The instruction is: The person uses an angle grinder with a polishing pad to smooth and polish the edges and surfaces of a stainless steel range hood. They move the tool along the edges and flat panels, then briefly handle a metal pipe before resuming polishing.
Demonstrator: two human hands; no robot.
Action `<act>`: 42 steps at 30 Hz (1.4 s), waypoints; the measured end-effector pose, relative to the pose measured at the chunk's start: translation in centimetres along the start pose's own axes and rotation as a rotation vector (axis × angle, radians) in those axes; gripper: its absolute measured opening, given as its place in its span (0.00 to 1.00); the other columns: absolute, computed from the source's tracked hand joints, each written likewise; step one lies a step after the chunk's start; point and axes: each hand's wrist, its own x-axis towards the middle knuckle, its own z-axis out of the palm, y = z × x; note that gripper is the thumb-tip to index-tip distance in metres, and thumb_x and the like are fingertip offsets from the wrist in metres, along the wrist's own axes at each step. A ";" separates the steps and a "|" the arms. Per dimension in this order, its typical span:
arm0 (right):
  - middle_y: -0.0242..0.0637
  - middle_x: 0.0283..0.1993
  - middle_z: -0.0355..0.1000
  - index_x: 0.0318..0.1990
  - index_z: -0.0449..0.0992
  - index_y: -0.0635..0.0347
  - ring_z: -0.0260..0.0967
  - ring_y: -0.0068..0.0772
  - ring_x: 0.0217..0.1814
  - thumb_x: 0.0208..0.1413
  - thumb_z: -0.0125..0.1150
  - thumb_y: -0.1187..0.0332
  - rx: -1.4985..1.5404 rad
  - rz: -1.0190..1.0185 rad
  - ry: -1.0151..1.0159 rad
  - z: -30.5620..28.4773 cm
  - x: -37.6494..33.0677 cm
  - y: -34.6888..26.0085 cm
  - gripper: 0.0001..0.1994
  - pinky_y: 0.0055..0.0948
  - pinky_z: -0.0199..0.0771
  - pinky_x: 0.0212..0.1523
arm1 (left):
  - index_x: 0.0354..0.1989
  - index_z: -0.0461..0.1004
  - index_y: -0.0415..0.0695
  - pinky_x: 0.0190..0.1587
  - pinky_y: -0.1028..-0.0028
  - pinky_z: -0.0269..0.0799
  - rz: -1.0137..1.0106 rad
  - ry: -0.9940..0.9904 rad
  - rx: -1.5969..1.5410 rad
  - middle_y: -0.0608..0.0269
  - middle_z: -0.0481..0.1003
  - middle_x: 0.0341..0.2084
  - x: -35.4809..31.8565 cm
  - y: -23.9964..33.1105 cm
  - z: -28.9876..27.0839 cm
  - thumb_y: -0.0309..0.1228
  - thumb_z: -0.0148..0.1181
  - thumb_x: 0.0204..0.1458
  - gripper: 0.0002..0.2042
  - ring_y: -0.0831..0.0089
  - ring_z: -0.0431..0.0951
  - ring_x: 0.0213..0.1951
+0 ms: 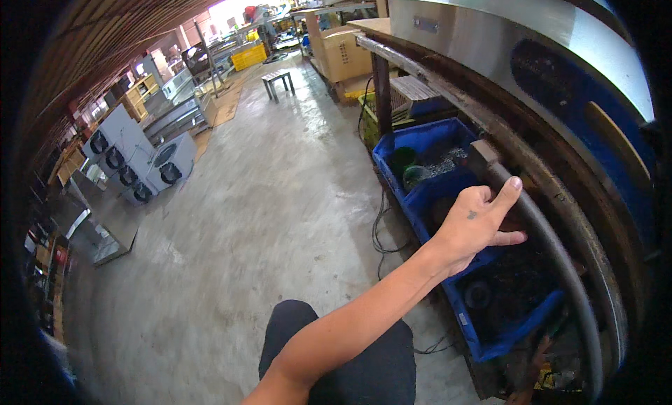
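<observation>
My left arm reaches across from the lower edge, and my left hand [477, 221] is over blue bins at the right. Two digits are stretched apart, one up and one to the right; the others are bent or hidden. The upper fingertip overlaps a dark grey bar [553, 252]; I cannot tell how firmly they touch. This bar has a blocky brown end [484, 152] and runs down to the lower right. Beneath my hand, a blue bin [483, 354] contains dark round parts. The farther blue bin [379, 153] contains green containers and small shiny pieces. My right hand is not visible.
A workbench edge [448, 90] runs along the right, below a large steel housing [462, 30]. Black cables [378, 247] lie by the bins. Cardboard boxes [343, 55] and a small stool [278, 78] are farther off. Grey cabinets with fans [119, 142] stand left.
</observation>
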 end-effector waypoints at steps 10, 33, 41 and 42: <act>0.33 0.54 0.84 0.65 0.80 0.57 0.81 0.35 0.50 0.64 0.77 0.50 0.580 0.111 0.020 -0.6 -10.4 1.5 0.29 0.41 0.88 0.46 | 0.58 0.81 0.39 0.59 0.57 0.86 0.081 -0.008 -0.003 0.55 0.85 0.52 0.3 0.8 -0.3 0.50 0.64 0.74 0.23 0.66 0.86 0.54; 0.37 0.39 0.78 0.45 0.76 0.68 0.79 0.31 0.32 0.59 0.79 0.67 0.674 0.670 -0.029 -8.6 -26.8 -13.6 0.17 0.33 0.83 0.26 | 0.53 0.75 0.30 0.52 0.58 0.91 -0.344 0.132 0.099 0.43 0.84 0.45 -2.2 4.5 2.9 0.50 0.57 0.77 0.27 0.60 0.88 0.48; 0.37 0.36 0.77 0.40 0.78 0.64 0.75 0.35 0.28 0.58 0.76 0.67 0.722 0.842 -0.076 -8.4 -30.7 -15.1 0.12 0.37 0.80 0.23 | 0.60 0.74 0.29 0.52 0.60 0.90 -0.567 0.177 0.218 0.41 0.83 0.45 -12.7 -1.1 3.6 0.44 0.58 0.78 0.24 0.58 0.88 0.47; 0.37 0.35 0.76 0.40 0.78 0.64 0.75 0.35 0.27 0.59 0.75 0.68 0.727 0.849 -0.046 -7.7 -31.1 -14.4 0.12 0.38 0.80 0.23 | 0.60 0.74 0.29 0.52 0.61 0.90 -0.583 0.171 0.233 0.42 0.83 0.45 -13.7 -1.4 4.1 0.43 0.58 0.77 0.23 0.59 0.88 0.48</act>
